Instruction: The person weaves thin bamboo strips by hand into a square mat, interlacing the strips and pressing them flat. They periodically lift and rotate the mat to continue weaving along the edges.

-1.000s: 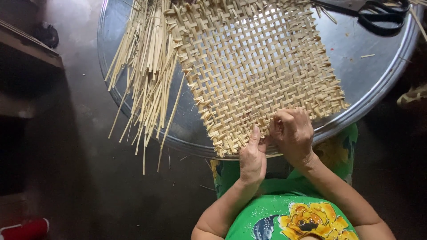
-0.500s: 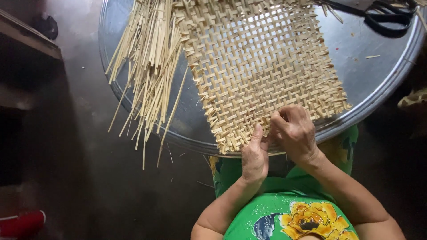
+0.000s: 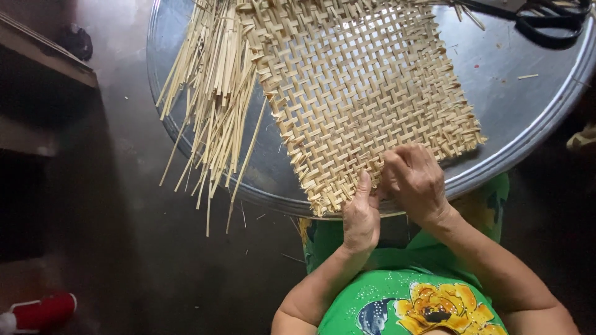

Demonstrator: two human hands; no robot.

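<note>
**Weaving at the tray's edge**

On a round metal tray (image 3: 515, 105) above a dark floor (image 3: 124, 248), the left hand (image 3: 361, 214) and right hand (image 3: 415, 181) pinch the woven mat's (image 3: 366, 93) near edge. Loose strips (image 3: 211, 93) overhang the rim; scissors (image 3: 546, 22) lie beyond.

A round metal table (image 3: 515, 124) is seen from above. A square woven mat (image 3: 366, 93) of pale strips is laid flat on it, a bundle of loose strips (image 3: 214, 87) is spread over its left rim, and black scissors (image 3: 546, 22) are placed at its far right edge.
</note>
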